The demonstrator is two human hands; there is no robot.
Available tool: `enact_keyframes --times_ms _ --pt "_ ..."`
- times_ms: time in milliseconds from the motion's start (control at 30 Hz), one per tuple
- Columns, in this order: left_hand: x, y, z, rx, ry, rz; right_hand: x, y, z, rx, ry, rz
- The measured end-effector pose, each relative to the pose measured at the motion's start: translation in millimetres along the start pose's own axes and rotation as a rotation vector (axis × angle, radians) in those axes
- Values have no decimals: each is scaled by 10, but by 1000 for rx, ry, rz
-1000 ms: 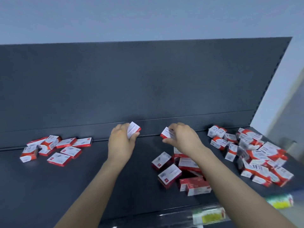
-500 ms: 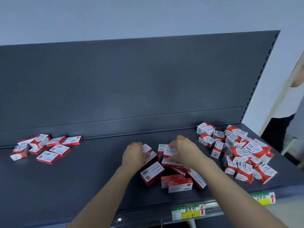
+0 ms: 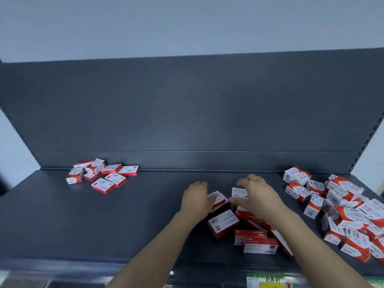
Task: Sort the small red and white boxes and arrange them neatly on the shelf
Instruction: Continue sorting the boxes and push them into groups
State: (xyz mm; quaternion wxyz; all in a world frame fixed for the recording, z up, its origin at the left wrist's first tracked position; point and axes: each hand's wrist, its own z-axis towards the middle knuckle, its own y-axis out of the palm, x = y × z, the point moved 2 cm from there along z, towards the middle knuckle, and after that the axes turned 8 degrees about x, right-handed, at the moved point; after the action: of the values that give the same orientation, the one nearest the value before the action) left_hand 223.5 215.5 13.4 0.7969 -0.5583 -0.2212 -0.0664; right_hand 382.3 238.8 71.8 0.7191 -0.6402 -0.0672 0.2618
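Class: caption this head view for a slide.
Left hand and right hand at the middle pile of red and white boxes on a dark shelf, between left pile and right pile.

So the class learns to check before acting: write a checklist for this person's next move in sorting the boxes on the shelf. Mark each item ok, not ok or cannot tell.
1. Left hand in contact with a box: ok. Firm grip: cannot tell.
2. Right hand grip: cannot tell; it is blurred above a white-topped box.
3. Bare shelf to set boxes on: ok, between the left group and the middle pile.
4. Middle pile neat: not ok, boxes overlap at angles.
5. Right heap neat: not ok, jumbled.
6. Left group neat: not ok, scattered.
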Motion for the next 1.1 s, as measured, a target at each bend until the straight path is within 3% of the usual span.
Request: enact_keyframes --times_ms 267,533,733,967,1100 --pt "-661 -760 -71 187 -122 206 -723 38 407 103 -158 109" --pt "-1786 -1287 -140 274 -312 187 -1770 494 722 20 -252 160" --pt "-2679 -1485 -69 201 -359 172 -2563 986 1066 -72 -243 139" --pt "-3212 -1474 134 22 -207 -29 -3077 1520 1351 -148 -201 149" --pt "-3281 -1394 213 -88 -108 -29 -3159 1698 1423 -201 -172 136"
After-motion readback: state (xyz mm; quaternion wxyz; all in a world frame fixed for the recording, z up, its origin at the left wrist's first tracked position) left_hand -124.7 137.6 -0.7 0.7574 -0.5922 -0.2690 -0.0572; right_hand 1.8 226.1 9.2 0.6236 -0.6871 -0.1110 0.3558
